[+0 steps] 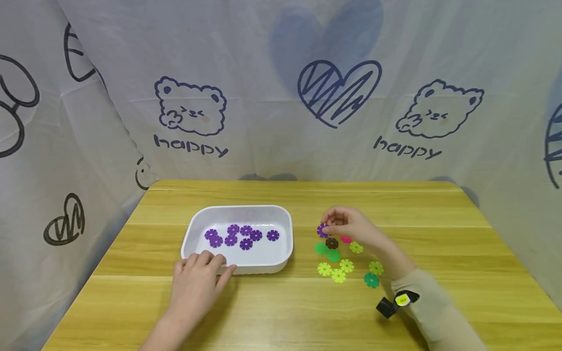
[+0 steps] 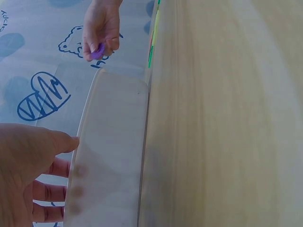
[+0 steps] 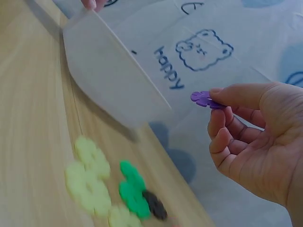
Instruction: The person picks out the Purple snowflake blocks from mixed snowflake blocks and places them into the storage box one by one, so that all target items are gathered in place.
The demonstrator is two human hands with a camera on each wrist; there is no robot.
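My right hand [image 1: 351, 228] pinches a purple notched plastic disc [image 3: 201, 98] between thumb and fingertips, held up above the loose discs at the right. The other fingers curl beneath it in the right wrist view. My left hand [image 1: 197, 280] holds the near rim of a white tray [image 1: 281, 263], its fingers over the edge and its thumb [image 2: 68, 142] at the rim. Inside the tray lie several purple discs [image 1: 230, 240], a few of them overlapping.
Right of the tray lie yellow discs [image 1: 338, 276], green discs [image 1: 333, 255], a brown disc [image 1: 331, 243], a teal disc [image 1: 371, 280] and a partly hidden pink disc [image 1: 346, 239]. A printed curtain [image 1: 263, 122] hangs behind the wooden table [image 1: 281, 312].
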